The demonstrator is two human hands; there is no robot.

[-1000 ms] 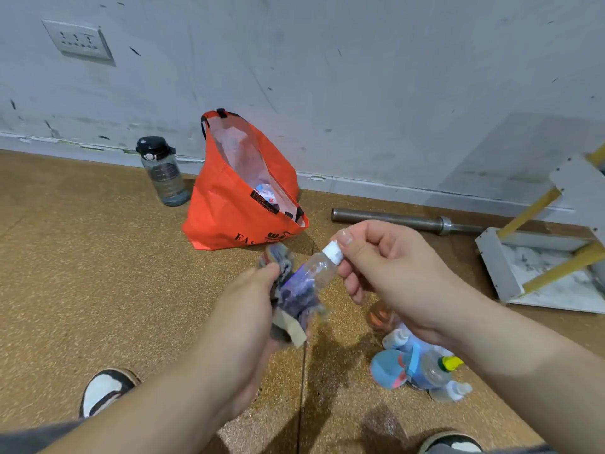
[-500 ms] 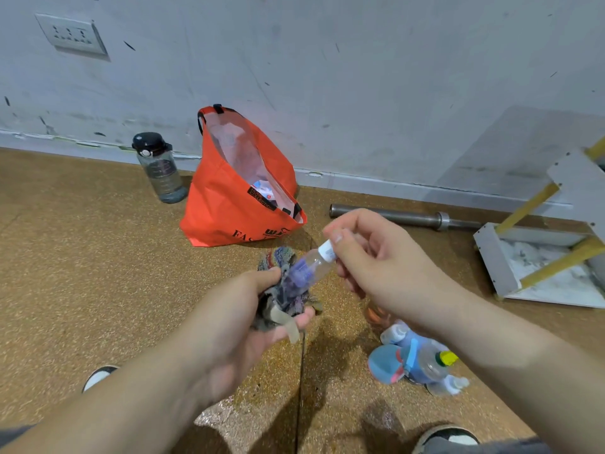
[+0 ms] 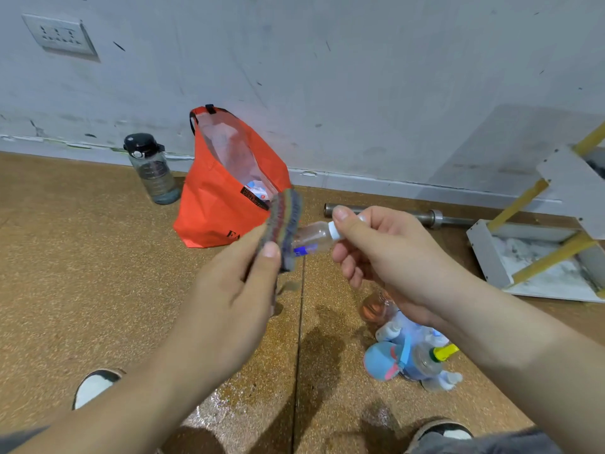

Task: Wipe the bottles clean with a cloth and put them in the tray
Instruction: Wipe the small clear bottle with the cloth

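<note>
Wiping in mid-air: left hand (image 3: 229,290) pinches striped cloth (image 3: 284,226) over the base of the small clear bottle (image 3: 311,239); right hand (image 3: 376,253) pinches its cap. Best to turn by the cap, cloth wrapped snug. Orange bag (image 3: 212,208) close behind; white tray (image 3: 484,253) well right, floor between open.

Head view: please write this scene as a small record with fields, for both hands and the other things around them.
left hand: pinches the cloth
right hand: holds the small bottle by its white cap
cloth: striped, against the small bottle's base end
far side: orange bag, open; water bottle with black lid, upright
near side, right: heap of bottles
</note>
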